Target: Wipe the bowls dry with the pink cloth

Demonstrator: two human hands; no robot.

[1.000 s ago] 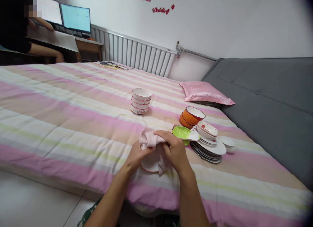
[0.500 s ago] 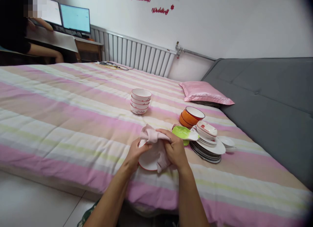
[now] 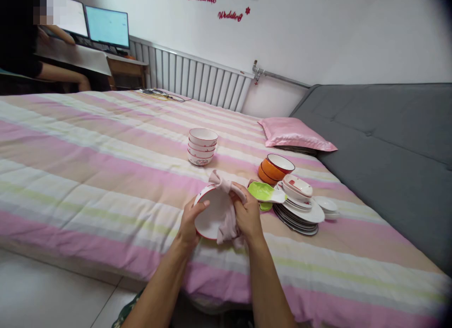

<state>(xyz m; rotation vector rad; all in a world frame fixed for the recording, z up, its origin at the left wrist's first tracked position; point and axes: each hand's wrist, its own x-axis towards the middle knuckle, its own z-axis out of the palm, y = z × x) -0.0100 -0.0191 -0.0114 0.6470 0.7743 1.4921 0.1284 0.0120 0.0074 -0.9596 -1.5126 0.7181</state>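
Note:
Above the near edge of the bed, a white bowl with a red rim [image 3: 211, 215] is tilted so its inside faces me. My left hand [image 3: 190, 222] is closed on its left side, thumb over the rim. A pale pink cloth [image 3: 229, 226] drapes across the bowl's right side. My right hand [image 3: 247, 210] grips the cloth against the bowl, and its fingertips are partly hidden. Past my hands stands a stack of white bowls with red rims [image 3: 202, 149]. Right of my right hand lies a green leaf-shaped dish [image 3: 261, 191] with a white end.
Orange bowls [image 3: 270, 171] sit to the right, beside a stack of plates [image 3: 300, 219] topped by rectangular dishes [image 3: 297, 185]. Small white dishes [image 3: 326, 205] lie farther right. A pink pillow [image 3: 296, 134] rests by the grey headboard [image 3: 381, 144]. A person [image 3: 21, 45] sits at a desk.
The cloth has shifted to the right side of the bowl, uncovering more of its inside. My left hand now holds the bowl's left rim, and the bowl has moved slightly left and up.

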